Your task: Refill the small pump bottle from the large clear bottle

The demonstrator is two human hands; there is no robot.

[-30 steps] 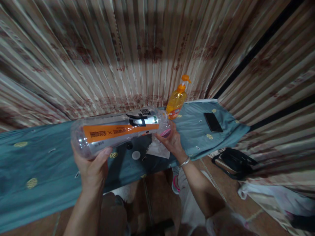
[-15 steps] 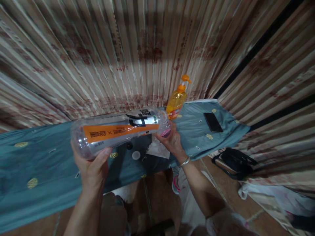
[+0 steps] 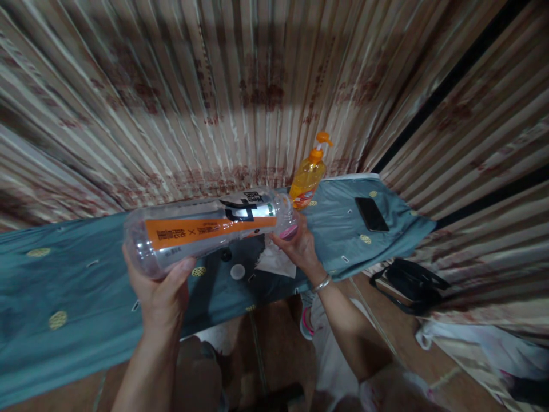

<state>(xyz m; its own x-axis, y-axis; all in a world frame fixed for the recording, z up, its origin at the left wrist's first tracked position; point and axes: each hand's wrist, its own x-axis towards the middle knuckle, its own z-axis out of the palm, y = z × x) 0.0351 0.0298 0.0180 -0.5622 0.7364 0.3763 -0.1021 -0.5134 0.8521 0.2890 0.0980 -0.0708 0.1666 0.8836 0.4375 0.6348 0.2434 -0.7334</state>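
A large clear plastic bottle [image 3: 206, 220] with an orange and silver label lies nearly level in the air, its neck pointing right. My left hand [image 3: 160, 292] is wrapped round its base end from below, thumb on the near side. At the neck, my right hand [image 3: 302, 246] grips a small clear container [image 3: 291, 224] with something pink in it. The container's opening meets the bottle's mouth; whether they touch I cannot tell. Below them on the cloth are a white round cap [image 3: 237, 272], a small black round object [image 3: 225, 254] and a white tissue [image 3: 277, 260].
An orange pump bottle [image 3: 307, 182] stands just behind the bottle's neck. A black phone [image 3: 371, 214] lies on the green tablecloth [image 3: 338, 234] at the right. A black bag [image 3: 409, 285] rests lower right. Pleated curtains [image 3: 266, 97] hang behind the table.
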